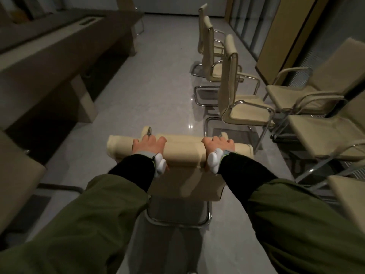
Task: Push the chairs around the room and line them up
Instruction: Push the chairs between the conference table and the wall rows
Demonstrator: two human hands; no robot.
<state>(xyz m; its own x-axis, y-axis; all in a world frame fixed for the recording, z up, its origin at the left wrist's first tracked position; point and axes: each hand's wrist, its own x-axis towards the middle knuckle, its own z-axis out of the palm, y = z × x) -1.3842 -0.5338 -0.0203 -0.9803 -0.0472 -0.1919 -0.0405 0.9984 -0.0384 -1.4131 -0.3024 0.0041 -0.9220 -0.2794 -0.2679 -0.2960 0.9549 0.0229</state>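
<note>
A cream chair (181, 153) with a chrome sled base stands right in front of me, its padded backrest top toward me. My left hand (150, 148) grips the backrest top left of centre, fingers curled over the far side. My right hand (218, 148) grips it right of centre the same way. Three matching chairs form a row ahead on the right: the nearest row chair (231, 84), the middle row chair (209, 50) and the far row chair (202, 24), all facing right.
A long dark conference table (49, 44) runs along the left. More cream chairs (320, 91) stand at the right, facing the row. Another chair's seat (15, 171) juts in at the left edge. Grey tiled floor (158, 80) opens down the middle.
</note>
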